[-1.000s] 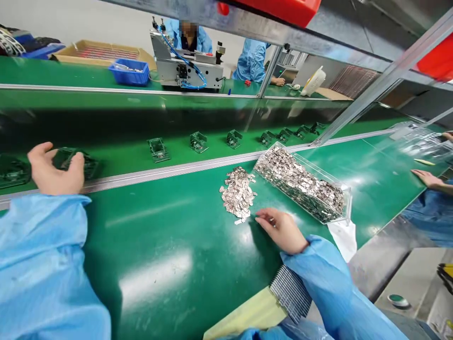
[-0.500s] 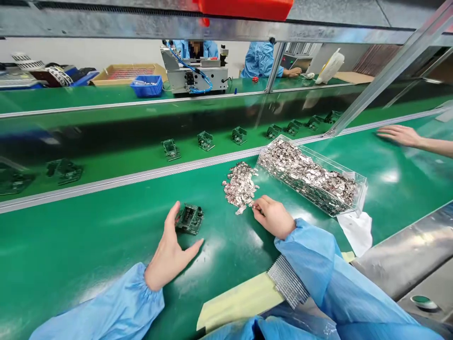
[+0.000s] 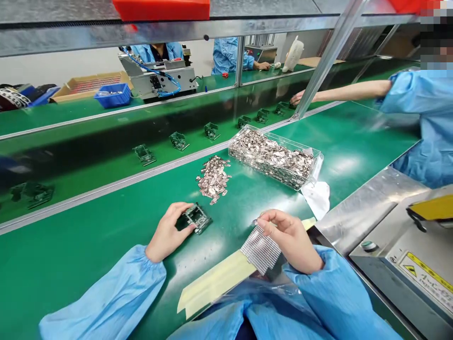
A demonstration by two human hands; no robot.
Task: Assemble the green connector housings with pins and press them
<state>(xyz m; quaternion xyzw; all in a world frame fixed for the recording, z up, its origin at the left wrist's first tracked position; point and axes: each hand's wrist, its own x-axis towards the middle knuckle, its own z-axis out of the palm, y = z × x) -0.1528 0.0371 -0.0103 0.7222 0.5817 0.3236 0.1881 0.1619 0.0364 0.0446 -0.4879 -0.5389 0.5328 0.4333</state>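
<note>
In the head view my left hand grips a small green circuit board assembly by its left side, thumb at the near edge and fingers at the far edge. My right hand is closed in a pinch, and a small metal piece shows at its fingertips. Just under those fingertips lies a block of narrow silvery strips, on the end of pale yellow tape. Beyond my hands a loose pile of small metal pieces lies on the green bench top.
A clear plastic box full of similar metal pieces stands behind, with white paper at its corner. Several board assemblies sit along the green belt. At right a co-worker's arm reaches across; a metal machine stands nearer.
My left hand has closed on the board assembly and tilted it. My right hand has come back from the pile to above the silvery strips. The view has turned right; the co-worker's hand is now at the belt.
</note>
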